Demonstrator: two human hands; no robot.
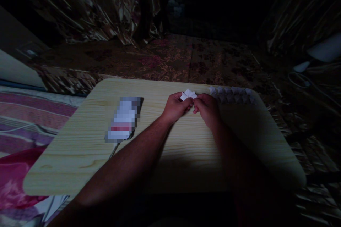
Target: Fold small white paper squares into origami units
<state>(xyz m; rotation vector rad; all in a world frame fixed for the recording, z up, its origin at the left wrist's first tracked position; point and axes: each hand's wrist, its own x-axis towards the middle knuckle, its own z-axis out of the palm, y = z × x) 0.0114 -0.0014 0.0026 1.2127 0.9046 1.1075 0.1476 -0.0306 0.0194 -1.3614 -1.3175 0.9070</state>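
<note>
Between my two hands, over the far part of the wooden table (pixel 87 142), is a small white folded-paper star (pixel 188 94) with creases running to its middle. My left hand (pixel 176 107) grips its left side, thumb pressed on the front. On its right side, the fingers of my right hand (pixel 207 108) pinch the paper's edge. The lower part of the star is hidden behind my thumbs. Just right of my right hand, several small folded-paper stars (pixel 233 95) stand in two rows near the table's far right corner.
A phone (pixel 122 118), its screen blurred out, lies on the table's left side with a cable (pixel 114 150) running toward me. Left of the table is a striped bedspread (pixel 53 110) with pink cloth (pixel 18 173). Dark patterned curtains (pixel 119 7) hang behind; a white lamp (pixel 326 48) stands at right.
</note>
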